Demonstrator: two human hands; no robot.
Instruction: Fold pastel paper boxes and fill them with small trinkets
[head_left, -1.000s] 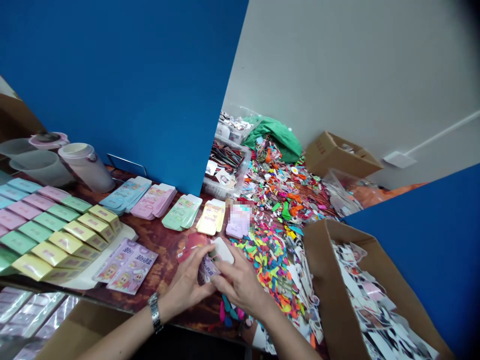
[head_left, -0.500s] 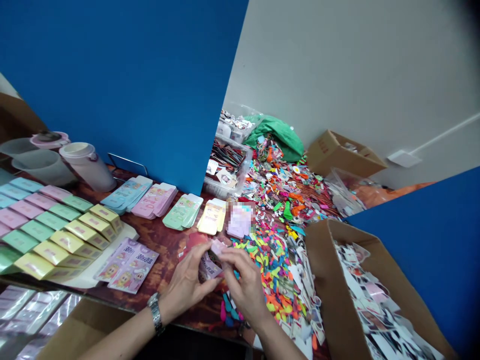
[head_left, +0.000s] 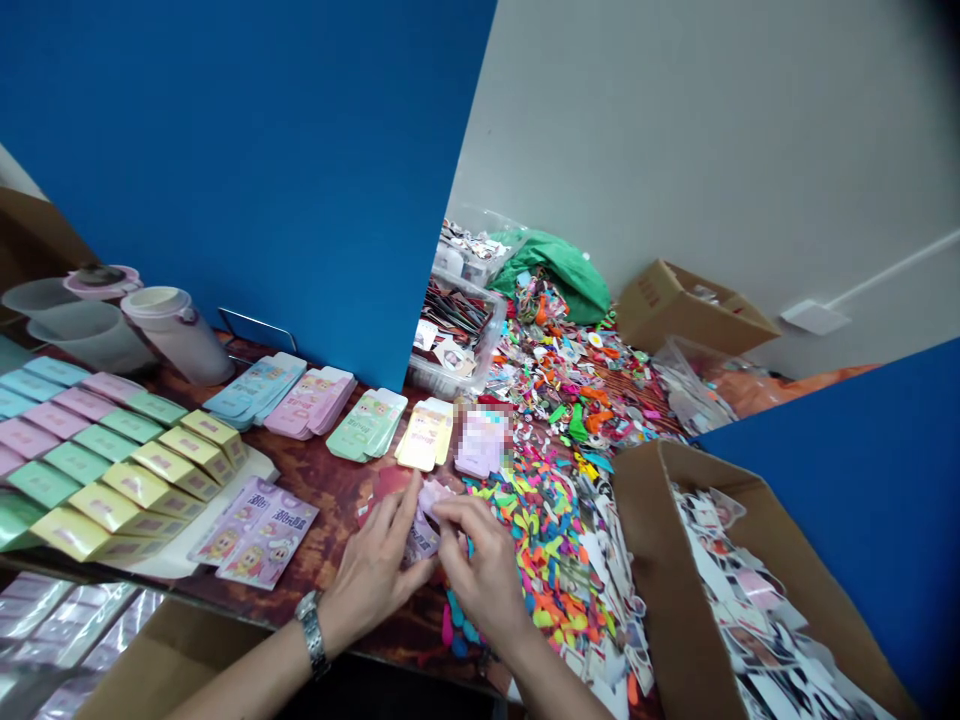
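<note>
A small purple printed carton (head_left: pixel 421 541) is between my hands above the front of the table, its pale end flap raised. My left hand (head_left: pixel 379 565), with a metal-band watch on the wrist, grips the carton's left side between thumb and fingers. On the other side, my right hand (head_left: pixel 484 570) has its thumb and bent fingers closed at the flap. Fingers hide much of the carton. Two purple cartons (head_left: pixel 268 535) with cartoon figures lie to the left. Just beyond my left fingertips is a red piece (head_left: pixel 391 483), partly covered.
Flat blue (head_left: pixel 255 388), pink (head_left: pixel 310 400), green (head_left: pixel 367 423), yellow (head_left: pixel 424 433) and purple (head_left: pixel 480 445) cartons lie in stacks behind. Rows of folded boxes (head_left: pixel 112 440) stand left. Colourful small pieces (head_left: pixel 551 520) cover the right; a cardboard box (head_left: pixel 645 560) stands beyond them.
My left fingers have straightened along the carton, and my right fingers have shifted slightly down at the flap. The carton's open end shows less than before.
</note>
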